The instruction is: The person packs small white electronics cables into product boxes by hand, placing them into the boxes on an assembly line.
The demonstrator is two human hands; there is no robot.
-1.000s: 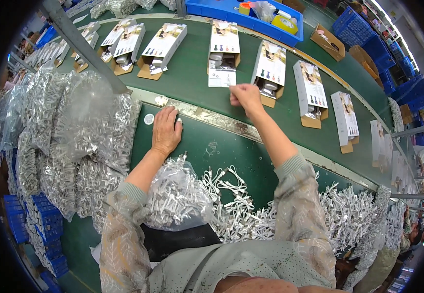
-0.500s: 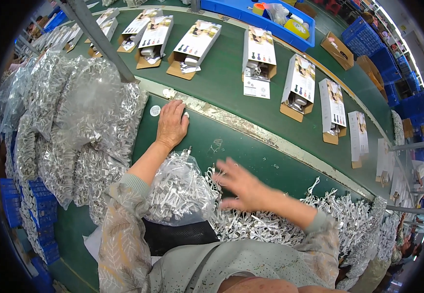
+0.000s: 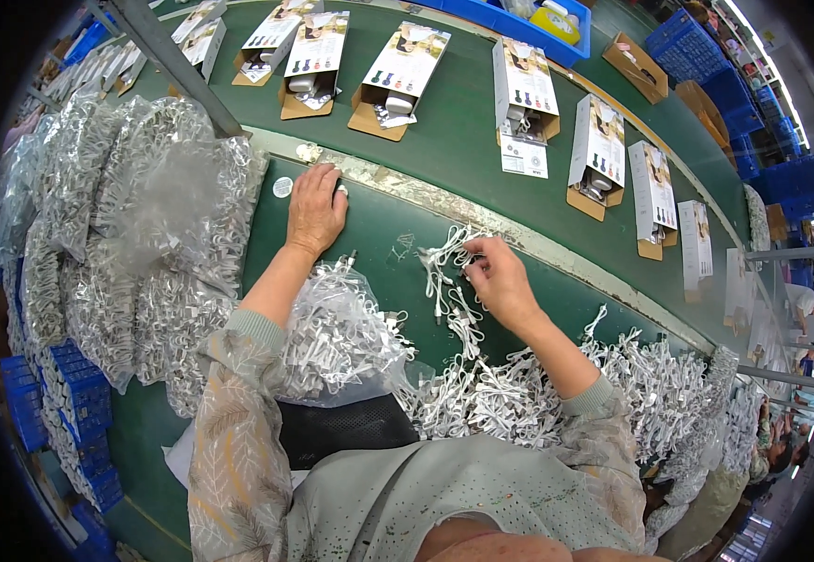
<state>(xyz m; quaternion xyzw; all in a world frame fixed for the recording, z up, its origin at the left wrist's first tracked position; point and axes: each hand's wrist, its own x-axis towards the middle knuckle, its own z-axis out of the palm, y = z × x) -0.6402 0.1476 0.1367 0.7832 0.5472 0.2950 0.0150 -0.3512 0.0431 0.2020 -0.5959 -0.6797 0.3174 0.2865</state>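
My right hand (image 3: 503,286) is closed in a pinch on a tangled clump of short white cables (image 3: 440,251), which dangles over the green tabletop beside its fingers. More cables trail down from the clump toward a large loose heap of white cables (image 3: 491,403) along the near edge. My left hand (image 3: 315,214) lies on the tabletop by the worn pale rail, its fingers stretched out, with a small white patch at the thumb. Just left of it is a round white sticker (image 3: 282,186). Between my forearms sits an open clear plastic bag (image 3: 337,347) of the same cables.
Beyond the rail (image 3: 426,195), printed white boxes (image 3: 407,66) with open brown flaps stand in a row on a green belt (image 3: 463,140). Stuffed clear bags of cables (image 3: 135,244) are piled at the left. A blue tray (image 3: 566,47) is at the back.
My right hand has moved up and away from the heap and now grips a clump of cables. The left hand stays on the table. The boxes appear shifted slightly right.
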